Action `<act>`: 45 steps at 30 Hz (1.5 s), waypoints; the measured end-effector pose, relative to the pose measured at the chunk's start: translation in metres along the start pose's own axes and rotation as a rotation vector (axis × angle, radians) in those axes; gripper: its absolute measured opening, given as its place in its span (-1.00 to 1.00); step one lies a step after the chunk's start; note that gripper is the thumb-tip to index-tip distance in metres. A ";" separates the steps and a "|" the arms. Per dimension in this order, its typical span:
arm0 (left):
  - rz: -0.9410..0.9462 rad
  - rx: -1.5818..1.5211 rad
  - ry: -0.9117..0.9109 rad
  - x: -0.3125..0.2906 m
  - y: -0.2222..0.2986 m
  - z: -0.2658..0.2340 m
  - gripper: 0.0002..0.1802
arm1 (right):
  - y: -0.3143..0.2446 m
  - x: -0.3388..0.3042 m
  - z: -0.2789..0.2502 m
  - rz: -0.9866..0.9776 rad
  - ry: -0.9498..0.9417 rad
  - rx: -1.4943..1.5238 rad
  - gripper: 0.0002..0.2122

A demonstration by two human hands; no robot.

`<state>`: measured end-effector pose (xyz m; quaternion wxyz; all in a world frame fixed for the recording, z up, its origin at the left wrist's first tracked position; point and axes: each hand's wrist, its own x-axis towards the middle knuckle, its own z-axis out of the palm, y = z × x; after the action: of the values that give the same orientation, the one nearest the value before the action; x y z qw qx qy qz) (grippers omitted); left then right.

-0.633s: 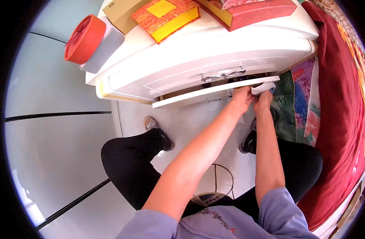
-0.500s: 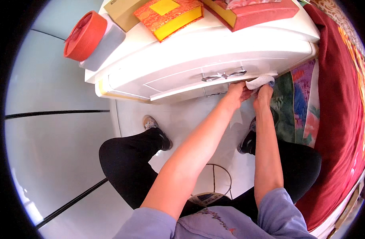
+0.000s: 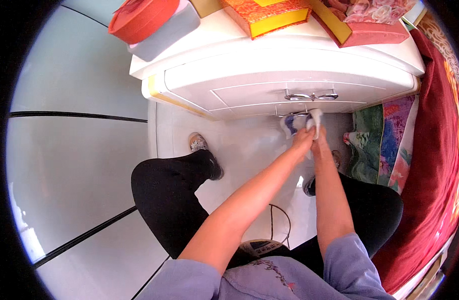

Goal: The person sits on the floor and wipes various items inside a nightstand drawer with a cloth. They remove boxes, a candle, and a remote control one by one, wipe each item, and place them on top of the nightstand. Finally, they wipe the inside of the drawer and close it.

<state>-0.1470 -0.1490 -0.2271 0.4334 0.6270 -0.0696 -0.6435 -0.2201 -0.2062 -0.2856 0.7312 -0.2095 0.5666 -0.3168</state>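
My left hand point(image 3: 303, 140) and my right hand point(image 3: 319, 136) are close together just below the front of a white drawer cabinet point(image 3: 249, 82). Between them is a white and blue cloth point(image 3: 291, 125), bunched up, with one flap rising in front of the lower drawer handle. The fingers of both hands are closed on the cloth, though partly hidden by it. A silver bow-shaped handle point(image 3: 312, 96) sits on the drawer front above my hands. Part of a second silver handle point(image 3: 284, 114) shows lower down, behind the cloth.
On the cabinet top are a red round box point(image 3: 144, 22), a red and yellow box point(image 3: 279, 22) and a pink box point(image 3: 377, 34). A dark red bedspread point(image 3: 414, 175) hangs at the right. Pale panels point(image 3: 84, 165) stand at the left. My knees flank the arms.
Both hands have come down and left with the cloth, away from the cabinet's right part. The cloth now hangs more open. The view has shifted, so the cabinet appears farther right and higher.
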 end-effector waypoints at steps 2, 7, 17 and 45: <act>-0.011 0.065 0.171 0.001 -0.022 -0.027 -0.60 | 0.028 -0.008 0.024 0.130 -0.024 0.045 -0.79; 0.091 -0.244 0.546 -0.015 -0.023 -0.089 -0.70 | 0.059 -0.039 0.105 0.191 -0.080 0.381 -0.84; 0.500 0.074 0.542 -0.035 0.008 -0.118 -0.63 | 0.040 -0.064 0.143 0.040 0.132 0.126 -0.80; 0.267 -1.014 0.492 -0.026 0.011 -0.183 -0.61 | 0.067 -0.052 0.155 0.167 -0.291 -0.366 -0.73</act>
<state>0.0131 -0.0561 -0.2376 0.7606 0.4578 0.2717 -0.3716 -0.0643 -0.1301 -0.2523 0.7786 -0.3345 0.5186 -0.1138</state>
